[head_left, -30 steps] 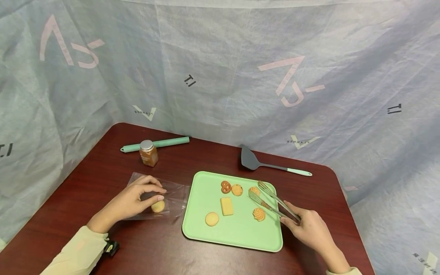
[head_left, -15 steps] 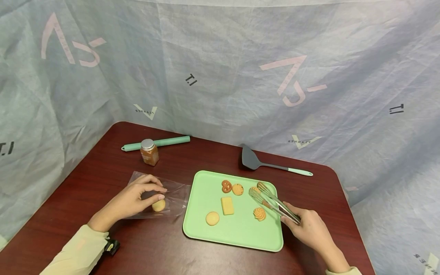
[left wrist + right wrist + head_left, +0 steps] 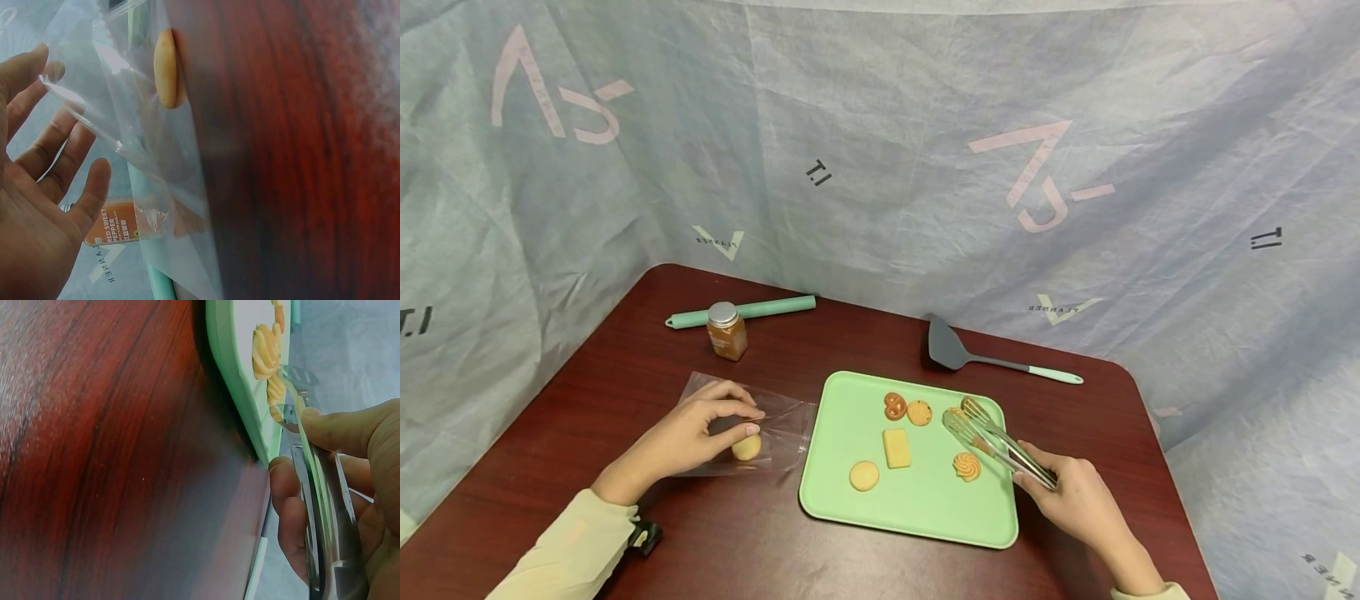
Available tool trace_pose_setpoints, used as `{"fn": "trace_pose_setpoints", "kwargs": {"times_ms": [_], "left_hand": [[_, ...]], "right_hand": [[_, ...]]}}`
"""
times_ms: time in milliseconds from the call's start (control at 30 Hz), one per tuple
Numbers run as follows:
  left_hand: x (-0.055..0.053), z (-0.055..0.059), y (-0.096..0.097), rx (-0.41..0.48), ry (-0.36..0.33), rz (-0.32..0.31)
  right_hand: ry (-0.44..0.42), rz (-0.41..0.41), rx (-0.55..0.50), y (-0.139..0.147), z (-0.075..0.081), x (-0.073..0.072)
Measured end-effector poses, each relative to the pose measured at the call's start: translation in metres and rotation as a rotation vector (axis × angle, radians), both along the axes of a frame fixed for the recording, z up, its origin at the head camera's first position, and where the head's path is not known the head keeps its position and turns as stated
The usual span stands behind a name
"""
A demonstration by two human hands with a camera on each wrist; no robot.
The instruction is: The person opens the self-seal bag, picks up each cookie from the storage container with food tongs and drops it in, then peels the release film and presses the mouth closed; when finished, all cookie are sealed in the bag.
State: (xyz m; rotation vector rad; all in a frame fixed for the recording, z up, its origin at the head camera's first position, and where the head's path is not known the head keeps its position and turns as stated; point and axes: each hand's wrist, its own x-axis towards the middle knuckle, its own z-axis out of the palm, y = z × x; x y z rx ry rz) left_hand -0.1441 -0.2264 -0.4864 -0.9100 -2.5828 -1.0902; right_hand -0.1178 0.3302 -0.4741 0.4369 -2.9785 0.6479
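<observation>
Tongs (image 3: pixel 315 487) around a swirl cookie (image 3: pixel 274 389): grab step, we reckon.
Our right hand (image 3: pixel 1071 496) grips them, ends parted astride that cookie on the tray (image 3: pixel 917 508) ahead; can't tell if they touch it. Our left hand (image 3: pixel 700 429) pinches the clear bag (image 3: pixel 786 433), round cookie (image 3: pixel 747 448) by its thumb. Next move probably calls for a gentle squeeze.

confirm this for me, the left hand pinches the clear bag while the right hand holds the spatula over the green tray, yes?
Not quite: the right hand holds tongs over the green tray, not the spatula, which lies on the table beyond the tray. The head view shows both. The left hand does pinch the clear bag.
</observation>
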Motion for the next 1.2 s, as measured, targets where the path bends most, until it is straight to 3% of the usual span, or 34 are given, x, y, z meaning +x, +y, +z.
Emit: {"fn": "trace_pose_setpoints", "kwargs": {"times_ms": [1200], "left_hand": [[0.0009, 0.0011, -0.0012, -0.002, -0.014, 0.006]], "right_hand": [[0.062, 0.046, 0.02, -0.0064, -0.0049, -0.0024]]}}
